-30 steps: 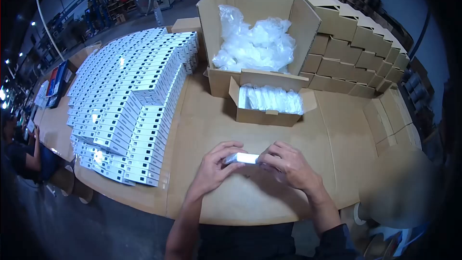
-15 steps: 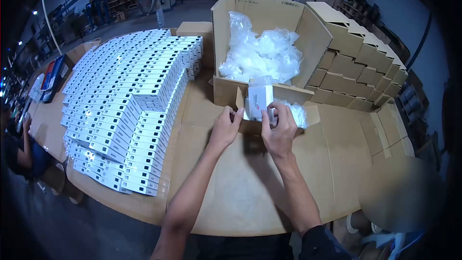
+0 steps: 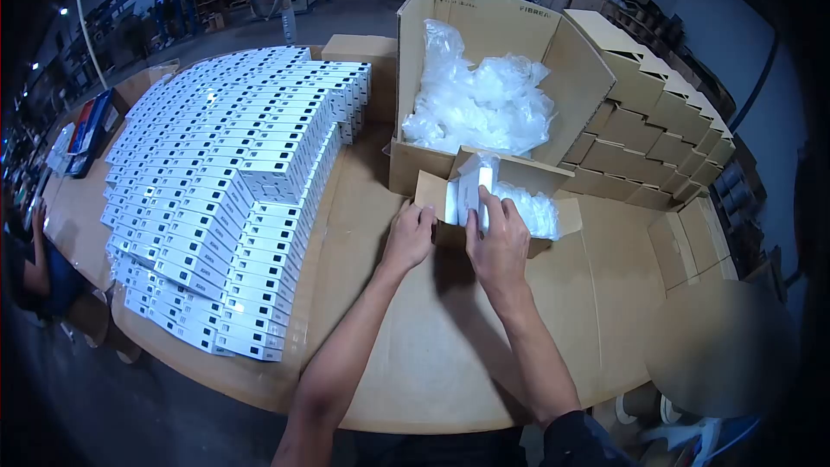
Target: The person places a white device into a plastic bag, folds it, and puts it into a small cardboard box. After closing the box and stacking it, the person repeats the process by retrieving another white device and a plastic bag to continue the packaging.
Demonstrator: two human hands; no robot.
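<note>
Right hand [image 3: 499, 246] pinches a small white box [image 3: 473, 193] upright in the open carton [image 3: 519, 233] on the worktop [image 3: 415, 320]; its lower part is hidden. Left hand [image 3: 410, 236] rests on the carton's near flap, fingers curled; grip unclear.

Bare brown cardboard-covered surface [image 3: 450, 329] at 6 o'clock is passable; stacked white cartons [image 3: 225, 182] obstruct 9 o'clock, tall open cardboard box [image 3: 501, 26] obstructs 12 o'clock.
</note>
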